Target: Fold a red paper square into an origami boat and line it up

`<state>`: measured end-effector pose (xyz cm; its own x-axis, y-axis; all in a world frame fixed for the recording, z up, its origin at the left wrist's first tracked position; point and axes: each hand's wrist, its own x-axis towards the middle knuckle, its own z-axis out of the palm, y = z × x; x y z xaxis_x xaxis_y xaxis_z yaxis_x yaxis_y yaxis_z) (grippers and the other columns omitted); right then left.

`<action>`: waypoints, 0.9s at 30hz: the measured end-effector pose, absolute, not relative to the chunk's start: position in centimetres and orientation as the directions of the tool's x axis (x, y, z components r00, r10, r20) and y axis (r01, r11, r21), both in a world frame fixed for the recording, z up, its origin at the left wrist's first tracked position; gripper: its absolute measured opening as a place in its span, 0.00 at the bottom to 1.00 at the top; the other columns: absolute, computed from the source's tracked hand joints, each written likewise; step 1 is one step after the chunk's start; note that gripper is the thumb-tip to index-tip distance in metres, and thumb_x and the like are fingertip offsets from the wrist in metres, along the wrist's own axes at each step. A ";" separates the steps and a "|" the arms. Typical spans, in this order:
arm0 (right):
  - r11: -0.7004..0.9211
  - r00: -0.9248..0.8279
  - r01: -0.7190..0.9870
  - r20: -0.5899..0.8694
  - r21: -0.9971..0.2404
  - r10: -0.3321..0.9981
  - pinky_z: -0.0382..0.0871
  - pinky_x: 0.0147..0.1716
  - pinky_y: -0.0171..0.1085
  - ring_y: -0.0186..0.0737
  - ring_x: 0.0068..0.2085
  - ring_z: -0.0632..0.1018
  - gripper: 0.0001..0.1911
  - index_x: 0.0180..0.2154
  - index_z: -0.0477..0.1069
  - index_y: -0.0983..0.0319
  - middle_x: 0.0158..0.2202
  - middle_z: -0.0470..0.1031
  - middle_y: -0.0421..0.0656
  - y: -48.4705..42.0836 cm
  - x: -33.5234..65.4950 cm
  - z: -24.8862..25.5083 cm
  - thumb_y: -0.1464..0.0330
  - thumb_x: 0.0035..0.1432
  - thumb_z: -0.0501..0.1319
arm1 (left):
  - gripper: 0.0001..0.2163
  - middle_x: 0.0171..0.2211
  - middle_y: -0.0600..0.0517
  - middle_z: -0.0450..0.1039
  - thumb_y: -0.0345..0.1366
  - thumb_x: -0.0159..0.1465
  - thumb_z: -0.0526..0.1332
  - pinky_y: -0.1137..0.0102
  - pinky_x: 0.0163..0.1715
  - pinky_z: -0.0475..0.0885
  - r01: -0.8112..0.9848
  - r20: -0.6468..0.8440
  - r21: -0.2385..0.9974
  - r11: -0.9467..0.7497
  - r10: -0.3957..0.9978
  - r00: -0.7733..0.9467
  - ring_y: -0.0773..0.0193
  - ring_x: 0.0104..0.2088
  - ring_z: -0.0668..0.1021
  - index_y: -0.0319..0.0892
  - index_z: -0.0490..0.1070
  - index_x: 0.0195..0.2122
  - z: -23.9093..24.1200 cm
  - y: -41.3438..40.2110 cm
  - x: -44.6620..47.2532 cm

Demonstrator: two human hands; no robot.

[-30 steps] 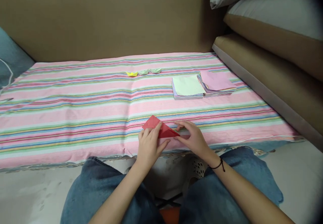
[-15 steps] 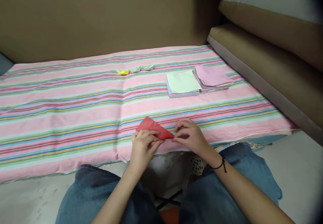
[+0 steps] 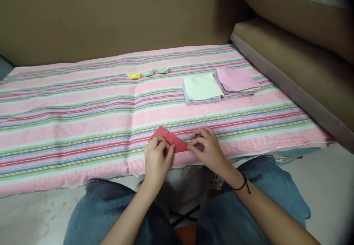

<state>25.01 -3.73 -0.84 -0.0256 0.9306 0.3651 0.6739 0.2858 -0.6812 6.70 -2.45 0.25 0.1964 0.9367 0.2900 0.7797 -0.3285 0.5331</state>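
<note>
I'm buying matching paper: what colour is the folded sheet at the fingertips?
The folded paper sheet is red, shown best in the head view.

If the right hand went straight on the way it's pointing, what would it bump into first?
The red paper: the right hand points at its right corner and seems to touch it, though exact contact is hard to tell.

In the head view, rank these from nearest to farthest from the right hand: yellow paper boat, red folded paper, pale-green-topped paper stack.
From the right hand:
1. Red folded paper: at its fingertips, to the left.
2. Pale-green-topped paper stack: beyond the hand.
3. Yellow paper boat: farther back, left.
</note>
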 end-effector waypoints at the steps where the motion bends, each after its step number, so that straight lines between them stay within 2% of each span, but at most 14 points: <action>1: 0.276 -0.013 0.678 0.365 -0.681 0.931 0.63 0.44 0.47 0.47 0.43 0.68 0.10 0.19 0.69 0.60 0.34 0.71 0.44 -3.7 24.9 -0.9 0.71 0.48 0.66 | 0.09 0.32 0.50 0.67 0.35 0.60 0.57 0.67 0.34 0.64 0.789 0.292 0.518 -0.330 0.935 0.199 0.62 0.34 0.71 0.41 0.68 0.23 0.3 -2.5 6.8; 13: 0.248 -0.011 0.746 0.360 -0.618 0.933 0.64 0.43 0.48 0.47 0.42 0.67 0.10 0.18 0.67 0.61 0.33 0.69 0.45 -3.8 24.4 -0.8 0.73 0.48 0.64 | 0.07 0.36 0.47 0.68 0.36 0.62 0.54 0.64 0.34 0.61 0.925 0.267 0.208 -0.318 0.928 0.260 0.56 0.36 0.69 0.40 0.68 0.31 0.4 -2.8 7.4; 20: 0.234 -0.028 0.798 0.354 -0.555 0.935 0.64 0.44 0.48 0.47 0.43 0.66 0.10 0.19 0.66 0.61 0.33 0.68 0.46 -4.0 24.1 -0.6 0.74 0.49 0.63 | 0.08 0.37 0.45 0.68 0.35 0.63 0.53 0.62 0.34 0.61 0.931 0.281 0.178 -0.319 0.923 0.263 0.55 0.37 0.68 0.40 0.69 0.33 0.3 -3.0 7.7; 27: 0.296 -0.094 0.801 0.379 -0.521 0.921 0.63 0.45 0.50 0.49 0.44 0.66 0.08 0.23 0.66 0.61 0.35 0.68 0.47 -4.5 24.2 -0.2 0.74 0.52 0.61 | 0.09 0.34 0.47 0.69 0.37 0.63 0.53 0.62 0.34 0.63 0.902 0.317 0.223 -0.369 0.903 0.291 0.57 0.35 0.69 0.40 0.67 0.28 -0.1 -2.9 7.0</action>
<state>24.24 -4.45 -0.22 -0.0937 0.9208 0.3787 0.8006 0.2958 -0.5211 7.03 -2.87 -0.05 0.2910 0.9029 0.3165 0.9024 -0.3689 0.2227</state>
